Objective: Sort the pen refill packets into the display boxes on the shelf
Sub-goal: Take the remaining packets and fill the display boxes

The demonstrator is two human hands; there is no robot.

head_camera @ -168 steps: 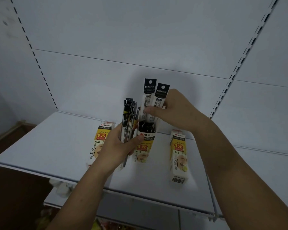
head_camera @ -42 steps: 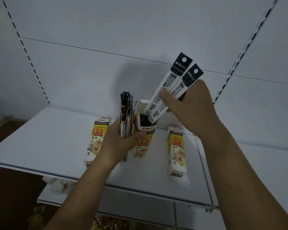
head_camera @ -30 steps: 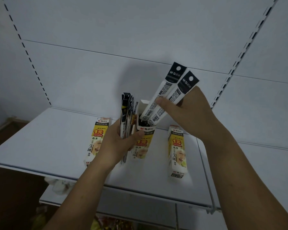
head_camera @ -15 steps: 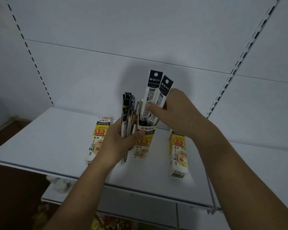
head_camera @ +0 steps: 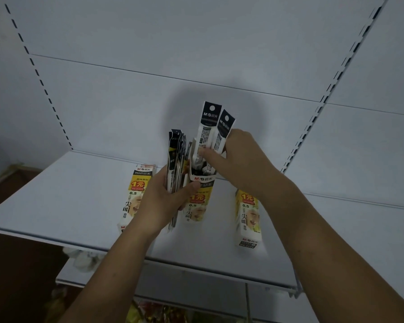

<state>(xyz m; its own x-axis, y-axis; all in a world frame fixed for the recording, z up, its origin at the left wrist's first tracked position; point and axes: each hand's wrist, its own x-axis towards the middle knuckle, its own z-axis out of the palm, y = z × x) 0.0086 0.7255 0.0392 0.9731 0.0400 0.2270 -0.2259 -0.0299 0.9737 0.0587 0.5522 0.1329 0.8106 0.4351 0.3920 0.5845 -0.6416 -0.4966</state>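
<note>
Two refill packets (head_camera: 210, 134) in right hand (head_camera: 240, 159), over middle box (head_camera: 200, 197)

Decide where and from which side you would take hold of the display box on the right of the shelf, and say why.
Grip the right display box across its narrow width, near its front end, coming from above. It seems to lie flat with its long sides free, while the wrist of the right hand hides its far end.

Left box (head_camera: 135, 194), middle box (head_camera: 200, 201), right box (head_camera: 248, 217) on shelf (head_camera: 68, 194) — packets (head_camera: 208, 134) in middle.
</note>
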